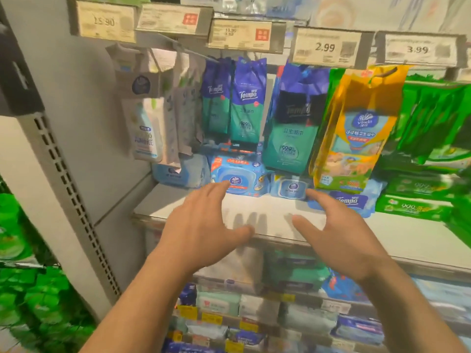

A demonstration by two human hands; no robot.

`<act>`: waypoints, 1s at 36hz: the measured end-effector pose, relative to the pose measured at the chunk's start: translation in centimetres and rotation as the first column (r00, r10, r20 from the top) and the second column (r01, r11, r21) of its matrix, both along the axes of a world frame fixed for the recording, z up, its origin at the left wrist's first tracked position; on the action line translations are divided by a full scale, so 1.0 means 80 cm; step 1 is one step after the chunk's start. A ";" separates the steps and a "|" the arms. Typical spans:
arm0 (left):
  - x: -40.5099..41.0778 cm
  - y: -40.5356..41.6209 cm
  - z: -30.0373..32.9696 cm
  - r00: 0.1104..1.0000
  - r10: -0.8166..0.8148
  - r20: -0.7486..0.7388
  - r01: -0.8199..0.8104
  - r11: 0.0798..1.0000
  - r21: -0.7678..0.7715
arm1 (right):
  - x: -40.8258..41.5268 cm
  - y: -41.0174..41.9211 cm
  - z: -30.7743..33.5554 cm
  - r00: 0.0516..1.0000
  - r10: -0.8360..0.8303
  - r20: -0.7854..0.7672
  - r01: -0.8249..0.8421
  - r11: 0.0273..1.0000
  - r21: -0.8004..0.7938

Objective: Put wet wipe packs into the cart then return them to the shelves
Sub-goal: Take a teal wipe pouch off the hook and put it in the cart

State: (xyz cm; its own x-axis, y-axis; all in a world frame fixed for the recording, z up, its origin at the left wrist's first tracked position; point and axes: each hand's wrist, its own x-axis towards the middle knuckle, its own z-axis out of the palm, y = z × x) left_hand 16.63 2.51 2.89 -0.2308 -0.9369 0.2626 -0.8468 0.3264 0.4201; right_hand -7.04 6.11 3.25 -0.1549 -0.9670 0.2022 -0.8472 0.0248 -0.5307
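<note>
Both hands — left hand (204, 225), right hand (341, 233) — spread wide, empty, before Tempo packs (248, 103) under 2.99 tag (325, 48).

Both hands, left (201, 225) and right (341, 233), outstretched forward, fingers spread, apparently empty, palms down.

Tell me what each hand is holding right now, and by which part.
Nothing is held. The left hand and right hand are both open with fingers spread, reaching over the bare white shelf toward the blue wet wipe packs at the back.
</note>
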 end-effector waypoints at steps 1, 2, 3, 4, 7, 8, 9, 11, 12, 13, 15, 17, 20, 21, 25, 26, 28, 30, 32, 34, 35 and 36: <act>0.004 -0.013 -0.001 1.000 -0.010 -0.009 0.010 1.000 -0.008 | 0.004 -0.010 0.003 1.000 -0.005 -0.006 0.005 1.000 -0.009; 0.008 -0.026 -0.001 1.000 -0.020 -0.020 0.020 1.000 -0.014 | 0.009 -0.019 0.008 1.000 -0.016 -0.014 0.015 1.000 -0.021; 0.012 -0.039 -0.001 0.999 -0.031 -0.031 0.030 0.999 -0.015 | 0.015 -0.029 0.013 0.999 -0.032 -0.021 0.031 0.999 -0.037; 0.016 -0.052 0.000 0.998 -0.041 -0.040 0.040 0.999 -0.015 | 0.020 -0.038 0.018 0.998 -0.049 -0.031 0.046 0.997 -0.063; 0.023 -0.088 0.007 0.995 -0.072 -0.064 0.070 0.997 -0.031 | 0.033 -0.064 0.031 0.996 -0.085 -0.010 0.082 0.983 -0.163; 0.024 -0.099 0.010 0.994 -0.080 -0.074 0.079 0.997 -0.027 | 0.036 -0.071 0.034 0.995 -0.097 0.011 0.098 0.974 -0.207; 0.023 -0.109 0.013 0.992 -0.090 -0.084 0.088 0.996 -0.019 | 0.039 -0.079 0.035 0.992 -0.118 0.034 0.123 0.961 -0.248; 0.019 -0.127 0.016 0.986 -0.124 -0.108 0.122 0.992 -0.020 | 0.041 -0.093 0.037 0.981 -0.171 0.095 0.192 0.931 -0.312; 0.017 -0.135 0.017 0.981 -0.146 -0.126 0.144 0.989 -0.026 | 0.042 -0.099 0.037 0.973 -0.190 0.132 0.223 0.918 -0.328; 0.014 -0.143 0.017 0.974 -0.169 -0.149 0.166 0.986 -0.033 | 0.042 -0.105 0.036 0.964 -0.202 0.172 0.250 0.909 -0.334; 0.008 -0.158 0.016 0.956 -0.214 -0.199 0.207 0.977 -0.057 | 0.041 -0.115 0.032 0.946 -0.211 0.245 0.289 0.891 -0.351; 0.000 -0.173 0.013 0.938 -0.252 -0.239 0.241 0.968 -0.074 | 0.039 -0.122 0.030 0.935 -0.236 0.264 0.324 0.870 -0.371; -0.017 -0.190 0.012 0.904 -0.288 -0.317 0.287 0.956 -0.051 | 0.039 -0.133 0.032 0.925 -0.244 0.291 0.346 0.856 -0.383; -0.024 -0.195 0.013 0.885 -0.296 -0.360 0.301 0.953 -0.042 | 0.037 -0.137 0.032 0.918 -0.230 0.323 0.350 0.854 -0.384; -0.053 -0.205 0.021 0.770 -0.304 -0.561 0.350 0.936 -0.026 | 0.026 -0.151 0.030 0.917 -0.176 0.357 0.329 0.840 -0.432; -0.061 -0.207 0.022 0.747 -0.303 -0.591 0.358 0.933 -0.026 | 0.023 -0.153 0.031 0.924 -0.173 0.341 0.319 0.841 -0.437; -0.075 -0.210 0.024 0.714 -0.300 -0.633 0.360 0.932 -0.035 | 0.019 -0.156 0.033 0.927 -0.130 0.351 0.285 0.853 -0.437; -0.088 -0.213 0.025 0.688 -0.300 -0.661 0.373 0.927 -0.033 | 0.016 -0.160 0.034 0.917 -0.063 0.394 0.243 0.871 -0.426; -0.102 -0.215 0.026 0.684 -0.280 -0.673 0.383 0.924 0.005 | 0.014 -0.166 0.035 0.901 -0.022 0.434 0.219 0.886 -0.408; -0.115 -0.220 0.028 0.677 -0.260 -0.688 0.376 0.926 0.020 | 0.013 -0.173 0.035 0.868 0.004 0.496 0.226 0.887 -0.403; -0.120 -0.222 0.030 0.668 -0.251 -0.700 0.372 0.928 0.022 | 0.013 -0.177 0.036 0.844 0.021 0.536 0.231 0.888 -0.398; -0.125 -0.224 0.032 0.659 -0.236 -0.714 0.370 0.928 0.034 | 0.014 -0.181 0.037 0.820 0.035 0.571 0.234 0.890 -0.391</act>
